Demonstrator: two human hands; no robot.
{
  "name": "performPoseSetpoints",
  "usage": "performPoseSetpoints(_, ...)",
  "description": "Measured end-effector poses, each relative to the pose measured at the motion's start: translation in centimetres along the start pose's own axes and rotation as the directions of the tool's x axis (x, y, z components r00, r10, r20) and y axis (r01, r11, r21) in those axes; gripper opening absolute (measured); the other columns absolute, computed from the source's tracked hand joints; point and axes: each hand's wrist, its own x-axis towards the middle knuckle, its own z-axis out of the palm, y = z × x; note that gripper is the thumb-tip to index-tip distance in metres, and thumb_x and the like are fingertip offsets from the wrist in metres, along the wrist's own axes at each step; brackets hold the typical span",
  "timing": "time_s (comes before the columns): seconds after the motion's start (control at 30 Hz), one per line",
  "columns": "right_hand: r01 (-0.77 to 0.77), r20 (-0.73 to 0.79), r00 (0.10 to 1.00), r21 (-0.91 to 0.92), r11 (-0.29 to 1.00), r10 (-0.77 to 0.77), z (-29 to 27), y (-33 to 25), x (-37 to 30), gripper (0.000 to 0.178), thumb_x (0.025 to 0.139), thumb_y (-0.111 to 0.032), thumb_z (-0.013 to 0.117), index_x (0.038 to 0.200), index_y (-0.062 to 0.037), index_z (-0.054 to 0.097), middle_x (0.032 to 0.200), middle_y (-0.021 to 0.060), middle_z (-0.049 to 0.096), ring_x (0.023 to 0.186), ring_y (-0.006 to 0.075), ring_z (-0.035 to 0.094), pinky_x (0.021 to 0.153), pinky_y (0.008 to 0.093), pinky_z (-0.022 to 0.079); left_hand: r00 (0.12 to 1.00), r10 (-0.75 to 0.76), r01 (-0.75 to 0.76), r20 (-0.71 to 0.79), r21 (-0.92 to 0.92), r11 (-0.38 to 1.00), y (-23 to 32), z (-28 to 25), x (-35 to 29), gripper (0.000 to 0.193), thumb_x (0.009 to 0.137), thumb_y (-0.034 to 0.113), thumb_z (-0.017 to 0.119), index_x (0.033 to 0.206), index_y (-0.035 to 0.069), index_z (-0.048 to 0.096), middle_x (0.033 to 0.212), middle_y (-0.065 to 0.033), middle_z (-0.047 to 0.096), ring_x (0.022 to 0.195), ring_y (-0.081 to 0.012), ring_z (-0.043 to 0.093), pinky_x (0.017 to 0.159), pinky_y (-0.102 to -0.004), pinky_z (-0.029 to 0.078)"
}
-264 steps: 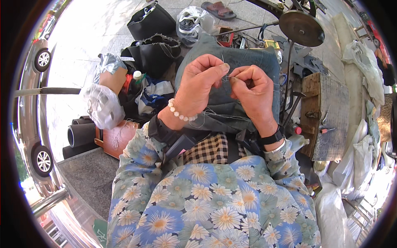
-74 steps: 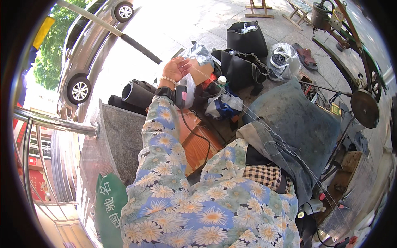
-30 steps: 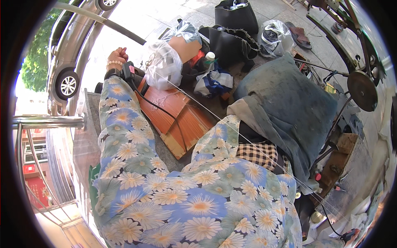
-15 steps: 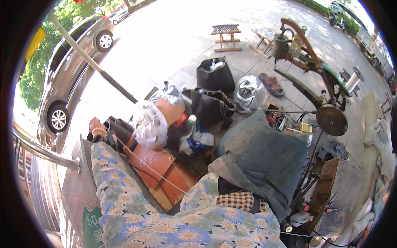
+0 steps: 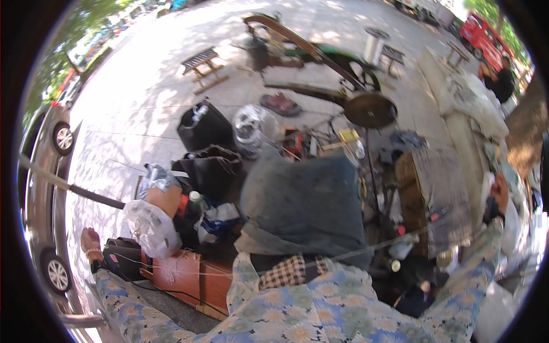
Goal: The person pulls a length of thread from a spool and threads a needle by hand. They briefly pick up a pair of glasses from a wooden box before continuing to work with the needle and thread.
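Observation:
A thin white thread (image 5: 400,240) stretches across my lap, between my two widely spread arms. At the far left my left hand (image 5: 90,241), with a beaded bracelet at the wrist, is closed on the thread's one end. Over on the right side my right hand (image 5: 501,195) is raised and closed at the other end; its fingers show only small. A dark, stained cloth (image 5: 303,200) covers my knees. Beside my left arm stands a reddish-brown wooden box (image 5: 182,274) with a tangle of white thread (image 5: 171,268) on its top.
A hand-cranked sewing machine (image 5: 320,51) with a round wheel (image 5: 370,110) stands ahead. Black bags (image 5: 206,128), plastic bags (image 5: 151,228), brown sandals (image 5: 280,104) and a folding stool (image 5: 200,64) lie around. A wooden crate (image 5: 440,194) with bottles is at right; a person (image 5: 502,80) sits beyond.
My view has turned to the right. My right hand has come into view, raised at the right side. My left hand remains stretched out left, and the thread still spans my lap.

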Motion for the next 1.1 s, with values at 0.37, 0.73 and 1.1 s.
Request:
performPoseSetpoints(0.37, -0.681, 0.661, 0.704, 0.525, 0.511, 0.260, 16.4, -15.5, 1.9, 0.008, 0.093, -0.014, 0.046, 0.092, -0.0063, 0.046, 0.075, -0.0003, 0.045, 0.044, 0.0010, 0.033, 0.040, 0.0165, 0.032, 0.395, -0.152, -0.262, 0.906, 0.269, 0.927, -5.6, 34.4, -33.6, 0.026, 0.077, 0.001, 0.051, 0.102, 0.000, 0.058, 0.088, -0.0077, 0.061, 0.064, -0.0072, 0.053, 0.051, -0.0178, 0.041)
performPoseSetpoints(0.73, -0.737, 0.791, 0.579, 0.405, 0.542, 0.197, 23.7, -22.0, -8.3, 0.009, 0.084, -0.009, 0.055, 0.078, -0.0036, 0.051, 0.063, 0.0038, 0.054, 0.039, 0.0093, 0.050, 0.035, 0.0233, 0.041, -0.270, -0.069, -0.822, 0.960, -0.193, 0.537, -11.4, 40.4, -59.4, 0.011, 0.070, 0.008, 0.053, 0.077, 0.004, 0.059, 0.070, -0.0201, 0.058, 0.069, -0.0386, 0.057, 0.060, -0.0428, 0.044)
performPoseSetpoints(1.1, -0.781, 0.830, 0.553, 0.483, 0.397, 0.079, 24.5, -24.0, -9.1, 0.009, 0.086, -0.011, 0.053, 0.081, -0.0033, 0.051, 0.065, 0.0067, 0.056, 0.039, 0.0102, 0.051, 0.036, 0.0243, 0.046, -0.303, -0.009, -0.910, 0.953, -0.286, 0.299, -11.1, 41.4, -61.3, 0.009, 0.074, 0.014, 0.058, 0.074, 0.006, 0.053, 0.064, -0.0181, 0.058, 0.066, -0.0391, 0.057, 0.059, -0.0485, 0.043)
